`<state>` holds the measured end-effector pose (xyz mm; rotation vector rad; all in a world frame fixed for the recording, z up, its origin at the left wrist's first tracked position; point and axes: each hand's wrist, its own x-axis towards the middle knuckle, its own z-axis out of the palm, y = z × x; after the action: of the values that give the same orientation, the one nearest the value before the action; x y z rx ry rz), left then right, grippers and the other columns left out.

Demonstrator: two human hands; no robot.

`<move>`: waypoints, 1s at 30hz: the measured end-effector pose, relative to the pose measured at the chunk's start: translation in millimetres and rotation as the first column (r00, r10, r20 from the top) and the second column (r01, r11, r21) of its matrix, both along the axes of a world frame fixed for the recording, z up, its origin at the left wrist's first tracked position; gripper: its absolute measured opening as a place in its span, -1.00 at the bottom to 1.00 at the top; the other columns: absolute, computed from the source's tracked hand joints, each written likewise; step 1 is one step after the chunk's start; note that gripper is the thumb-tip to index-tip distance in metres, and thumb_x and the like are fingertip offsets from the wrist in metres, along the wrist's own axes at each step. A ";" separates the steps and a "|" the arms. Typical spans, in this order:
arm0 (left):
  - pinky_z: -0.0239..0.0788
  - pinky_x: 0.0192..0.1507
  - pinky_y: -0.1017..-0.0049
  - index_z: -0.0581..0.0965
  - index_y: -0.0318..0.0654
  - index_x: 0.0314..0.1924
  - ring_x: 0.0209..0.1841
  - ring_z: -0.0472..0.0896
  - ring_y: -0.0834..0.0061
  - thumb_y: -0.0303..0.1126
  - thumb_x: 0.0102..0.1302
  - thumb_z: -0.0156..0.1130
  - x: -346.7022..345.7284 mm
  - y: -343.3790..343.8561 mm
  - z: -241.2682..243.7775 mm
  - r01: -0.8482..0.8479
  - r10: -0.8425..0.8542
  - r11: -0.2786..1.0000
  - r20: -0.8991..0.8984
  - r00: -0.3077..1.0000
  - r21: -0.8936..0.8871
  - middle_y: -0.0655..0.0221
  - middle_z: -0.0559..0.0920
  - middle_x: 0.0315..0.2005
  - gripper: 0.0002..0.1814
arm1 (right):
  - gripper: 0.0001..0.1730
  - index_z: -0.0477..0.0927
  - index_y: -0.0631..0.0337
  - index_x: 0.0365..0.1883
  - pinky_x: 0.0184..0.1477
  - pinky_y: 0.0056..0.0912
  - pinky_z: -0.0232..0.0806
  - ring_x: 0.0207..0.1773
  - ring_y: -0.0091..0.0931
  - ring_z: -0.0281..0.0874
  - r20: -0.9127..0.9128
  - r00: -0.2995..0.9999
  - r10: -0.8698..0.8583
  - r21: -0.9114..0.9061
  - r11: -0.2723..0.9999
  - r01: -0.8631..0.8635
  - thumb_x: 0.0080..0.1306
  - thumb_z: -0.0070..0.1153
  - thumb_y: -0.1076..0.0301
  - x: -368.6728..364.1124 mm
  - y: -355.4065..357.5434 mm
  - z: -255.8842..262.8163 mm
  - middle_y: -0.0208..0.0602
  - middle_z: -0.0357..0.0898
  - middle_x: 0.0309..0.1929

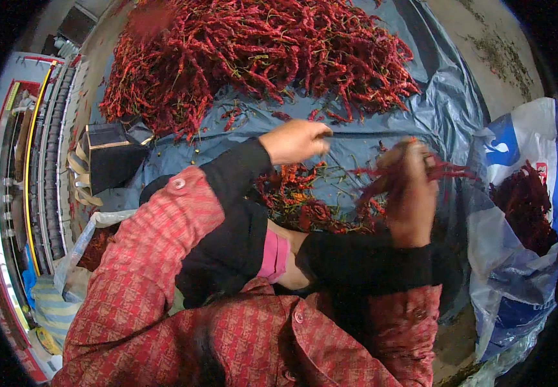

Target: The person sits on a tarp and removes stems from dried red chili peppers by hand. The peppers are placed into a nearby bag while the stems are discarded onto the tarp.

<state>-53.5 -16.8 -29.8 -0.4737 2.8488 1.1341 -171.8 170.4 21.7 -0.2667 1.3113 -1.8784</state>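
Note:
Blurred by motion, my right hand [410,193] grips a bunch of long, wrinkled dried red chili peppers [380,176], whose ends stick out on both sides. My left hand [298,140] hovers over the blue plastic sheet [254,123] with its fingers curled; its fingertips are blurred and I cannot tell whether they hold anything. Just below and between the hands lies a small heap of orange-red chilies and loose stems [303,203], close to my bent leg. Beyond both hands a large pile of dried red chilies [269,48] covers the far part of the sheet.
To the right stands a white and blue plastic bag [496,271] with dark red chilies [525,213] inside. On the left are a black box [114,155], an open sack [73,275] with red contents, and a long metal-framed machine or rack [41,159].

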 end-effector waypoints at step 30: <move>0.32 -0.42 0.60 0.46 -0.32 -0.22 -0.51 0.45 0.68 -0.40 0.19 0.04 -11.3 66.4 56.2 0.057 -0.021 0.968 -0.148 0.989 0.245 0.46 0.52 -0.55 -0.81 | -0.76 0.41 0.11 -0.59 -0.54 -0.64 0.03 -0.62 -0.70 0.18 -0.109 0.985 0.133 0.230 0.967 -0.105 0.16 0.07 0.20 -2.1 10.7 11.7 -0.56 0.29 -0.69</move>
<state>-64.8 49.6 26.4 -0.3314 2.7599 1.5512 -173.9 181.1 33.3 -0.3406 1.5425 -1.6187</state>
